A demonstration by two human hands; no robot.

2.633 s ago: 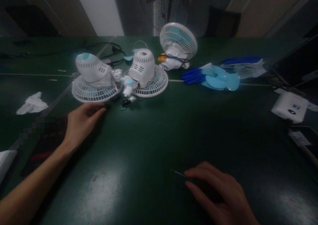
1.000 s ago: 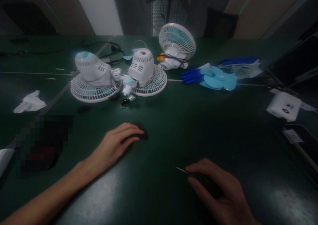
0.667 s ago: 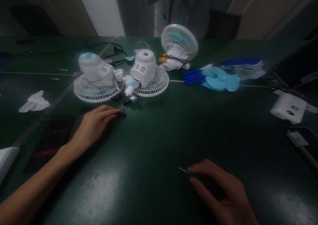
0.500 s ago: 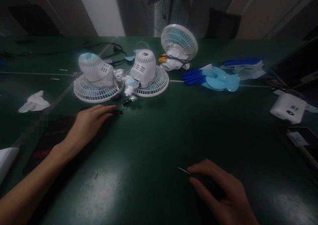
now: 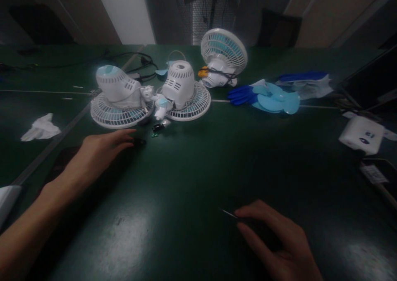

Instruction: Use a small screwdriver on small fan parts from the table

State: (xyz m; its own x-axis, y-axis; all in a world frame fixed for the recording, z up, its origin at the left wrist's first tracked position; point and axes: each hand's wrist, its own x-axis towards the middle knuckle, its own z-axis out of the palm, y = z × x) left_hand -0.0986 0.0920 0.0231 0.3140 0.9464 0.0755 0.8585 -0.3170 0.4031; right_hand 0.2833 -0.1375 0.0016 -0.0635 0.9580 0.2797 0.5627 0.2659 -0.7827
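1. Left hand (image 5: 101, 149): thumb and fingers drawn nearly together on a small, dark black piece (image 5: 141, 141), left of centre on the dark green tabletop (image 5: 192, 169). Compared with 1.0 s ago, hand and piece have shifted from mid-tabletop toward the far left corner, now just nearside of the round white plastic fan with pale-blue blades (image 5: 120, 113).
2. Right hand (image 5: 277, 235): thumb and forefinger pinched on a thin, shiny metal tool (image 5: 228, 213), toward the tabletop's near edge; almost unchanged. Its rear end is hidden in the palm.
3. Small green circuit piece (image 5: 154, 135) and small black rectangular component (image 5: 159, 127): unmoved, just right of the black piece.
4. Dark flat object (image 5: 60, 161): mostly covered by the left forearm; its red band, seen 0.5 s ago, is now hidden.
5. Black piece: shape too dark to make out. Tabletop's near edge: out of view.
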